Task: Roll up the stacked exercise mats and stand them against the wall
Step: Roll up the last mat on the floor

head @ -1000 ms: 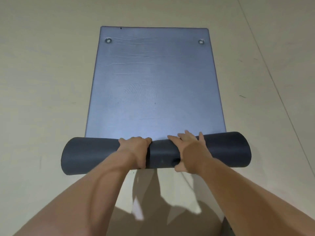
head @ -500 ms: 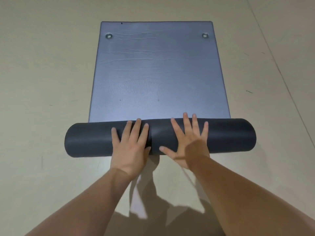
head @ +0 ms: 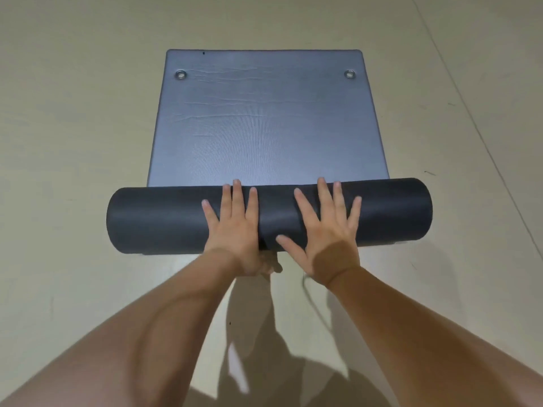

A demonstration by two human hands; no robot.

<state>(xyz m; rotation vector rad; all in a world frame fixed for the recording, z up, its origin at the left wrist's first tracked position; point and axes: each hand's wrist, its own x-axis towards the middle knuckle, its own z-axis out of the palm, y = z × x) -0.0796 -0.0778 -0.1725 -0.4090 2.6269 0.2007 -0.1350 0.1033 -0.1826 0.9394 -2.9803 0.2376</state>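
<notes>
The pale floor [head: 73, 142] is seen filling the frame on all sides, bare to the left and right of the mat, with a thin seam line [head: 476, 127] running diagonally down the right side and a few small dark specks scattered near it. The exercise mat [head: 264, 127] is laid flat in the upper centre of the frame, its far edge straight across the top, its side edges well apart from the seam line. The rolled part of the mat [head: 164, 221] is seen lying across the middle of the frame as a dark cylinder, wider in the picture than the flat part and overhanging it at both ends; its two ends are free, with open floor beside each. Shadows are cast on the floor in the lower centre, between the two bare forearms. The left hand [head: 232, 227] is laid flat on the roll, fingers spread and stretched over the top, nothing being gripped. The right hand [head: 326, 233] is pressed on the roll just beside it in the same way, palm down, fingers splayed, thumb extended toward the left hand. Two metal eyelets [head: 180, 74] are set near the far corners of the flat part.
</notes>
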